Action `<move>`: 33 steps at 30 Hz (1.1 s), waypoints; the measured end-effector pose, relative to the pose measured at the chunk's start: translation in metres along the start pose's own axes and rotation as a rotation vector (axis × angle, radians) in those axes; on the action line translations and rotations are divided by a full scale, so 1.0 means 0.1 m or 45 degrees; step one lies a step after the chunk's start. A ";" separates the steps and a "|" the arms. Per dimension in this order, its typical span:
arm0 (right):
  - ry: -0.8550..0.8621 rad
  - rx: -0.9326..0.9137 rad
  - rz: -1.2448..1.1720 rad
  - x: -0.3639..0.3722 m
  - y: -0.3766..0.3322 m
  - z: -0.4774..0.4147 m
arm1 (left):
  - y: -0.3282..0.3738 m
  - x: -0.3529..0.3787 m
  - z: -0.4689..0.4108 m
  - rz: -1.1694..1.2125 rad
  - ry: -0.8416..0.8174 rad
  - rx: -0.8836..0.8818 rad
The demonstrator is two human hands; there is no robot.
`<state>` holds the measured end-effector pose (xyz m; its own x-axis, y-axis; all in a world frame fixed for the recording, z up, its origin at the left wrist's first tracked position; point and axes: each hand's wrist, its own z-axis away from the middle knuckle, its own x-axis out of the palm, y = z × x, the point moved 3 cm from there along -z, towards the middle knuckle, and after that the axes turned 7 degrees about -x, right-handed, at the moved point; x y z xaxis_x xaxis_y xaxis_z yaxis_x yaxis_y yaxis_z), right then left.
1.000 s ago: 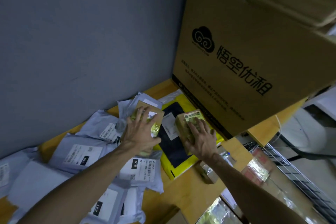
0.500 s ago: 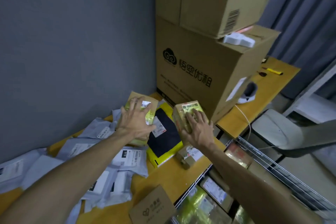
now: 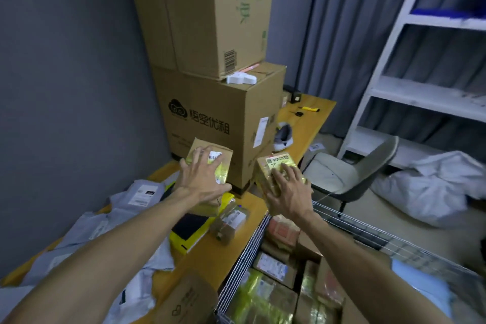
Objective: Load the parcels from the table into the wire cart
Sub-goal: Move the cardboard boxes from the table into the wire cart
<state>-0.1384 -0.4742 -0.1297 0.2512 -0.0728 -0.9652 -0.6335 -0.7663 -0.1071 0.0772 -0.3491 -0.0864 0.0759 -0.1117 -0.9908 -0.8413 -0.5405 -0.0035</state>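
Wooden surface (image 3: 210,258) is falling away below: left hand (image 3: 202,183) gripping barcoded box (image 3: 224,163), right hand (image 3: 289,193) gripping yellow-taped box (image 3: 272,164), both now heading for wire cart (image 3: 246,255).

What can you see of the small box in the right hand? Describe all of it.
The small box is brown cardboard, glossy with yellowish tape, with a printed label on its upper face. It is held tilted, off the table, near the wire cart. The right hand grips it from above, fingers spread.
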 end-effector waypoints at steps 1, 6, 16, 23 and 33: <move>-0.010 0.046 0.017 -0.04 0.07 0.08 | 0.10 0.01 -0.01 0.016 0.003 0.040; 0.004 0.287 0.058 -0.20 0.35 0.52 | 0.56 0.11 0.02 0.177 -0.060 0.208; -0.093 0.626 0.121 -0.21 0.65 1.42 | 1.36 0.54 0.30 0.332 -0.201 0.406; -0.201 0.780 0.057 0.10 0.93 1.77 | 1.79 0.94 0.39 0.364 -0.322 0.453; -0.318 0.762 -0.171 0.83 1.39 1.78 | 2.20 1.63 0.34 0.220 -0.481 0.407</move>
<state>-0.3359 -0.4728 -0.2676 0.2246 0.2040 -0.9528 -0.9240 -0.2661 -0.2748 -0.1141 -0.4580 -0.2535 -0.2273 0.1633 -0.9600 -0.9503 -0.2526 0.1820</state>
